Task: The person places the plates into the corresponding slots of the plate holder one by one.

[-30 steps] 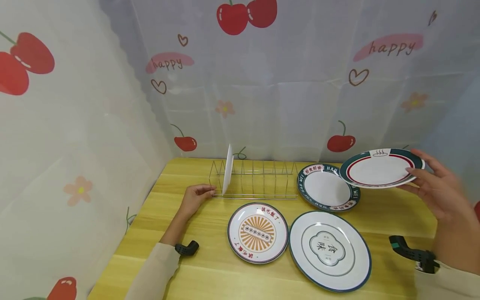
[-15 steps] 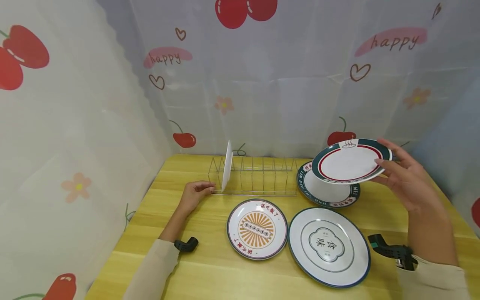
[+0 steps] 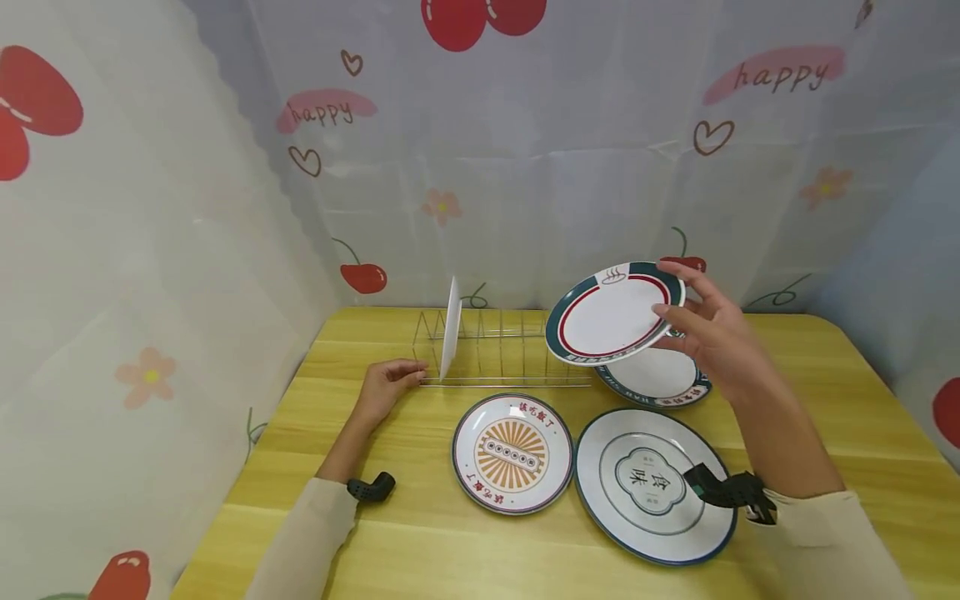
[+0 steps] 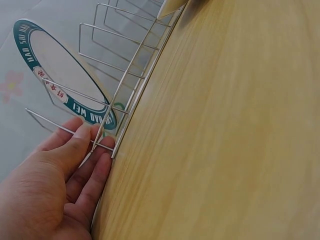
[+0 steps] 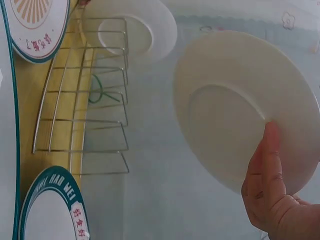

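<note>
Dark green and red are ringing the white plate [image 3: 607,325] that I am holding in the air, tilted, its face showing in the head view and its pale underside in the right wrist view; seen from my head, it is overlapping the right end of the wire rack [image 3: 517,383]. The rack is standing on the wooden table [image 3: 405,533] and carrying one upright plate [image 3: 452,329] near its left end, whose green, lettered rim is showing in the left wrist view. My right arm is reaching forward and inward from its beige sleeve [image 3: 817,533], and my right hand [image 3: 708,333] is clamping the plate's right edge, thumb on the face and fingers supporting it beneath. My left arm is stretching forward to the rack's left end, where my left hand [image 3: 386,387] is pinching the end wire between thumb and fingers. Partly hidden behind the raised plate, a green-rimmed plate [image 3: 648,379] is lying on the table just beside the rack. Nearer me, a sunburst plate [image 3: 513,454] and a larger blue-rimmed plate [image 3: 652,483] are lying side by side. Beyond everything, a cherry-printed cloth [image 3: 525,208] is hanging.
</note>
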The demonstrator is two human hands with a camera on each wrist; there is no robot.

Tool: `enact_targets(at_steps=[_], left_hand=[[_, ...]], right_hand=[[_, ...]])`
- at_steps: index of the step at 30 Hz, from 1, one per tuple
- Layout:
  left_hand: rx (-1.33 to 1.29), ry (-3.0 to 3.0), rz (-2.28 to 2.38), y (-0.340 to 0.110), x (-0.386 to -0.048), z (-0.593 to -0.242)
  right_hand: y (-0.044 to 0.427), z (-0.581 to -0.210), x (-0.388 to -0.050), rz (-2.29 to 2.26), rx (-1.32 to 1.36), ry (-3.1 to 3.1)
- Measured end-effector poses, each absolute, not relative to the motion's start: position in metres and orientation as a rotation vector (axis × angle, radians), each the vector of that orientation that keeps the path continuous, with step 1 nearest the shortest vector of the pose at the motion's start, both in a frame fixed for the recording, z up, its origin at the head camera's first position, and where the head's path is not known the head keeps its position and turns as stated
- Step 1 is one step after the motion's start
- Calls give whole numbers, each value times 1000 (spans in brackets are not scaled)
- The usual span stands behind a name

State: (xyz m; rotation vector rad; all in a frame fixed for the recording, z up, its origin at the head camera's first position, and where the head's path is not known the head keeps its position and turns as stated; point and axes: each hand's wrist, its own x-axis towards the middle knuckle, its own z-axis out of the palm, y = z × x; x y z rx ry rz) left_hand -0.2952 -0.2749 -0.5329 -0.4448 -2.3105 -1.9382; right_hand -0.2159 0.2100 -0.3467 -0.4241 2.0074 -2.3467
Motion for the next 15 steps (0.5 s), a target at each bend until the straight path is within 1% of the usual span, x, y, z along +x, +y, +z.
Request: enact_targets(at_steps=[8,15], left_hand=[[-473,-2334,-1923,-273,-295,-535],[-459,-2325,-1923,-276,-295,-533]], right_hand=[[163,-333,-230,-2073,-401,2169],[121,-328,-255,-1874,-425,2280]])
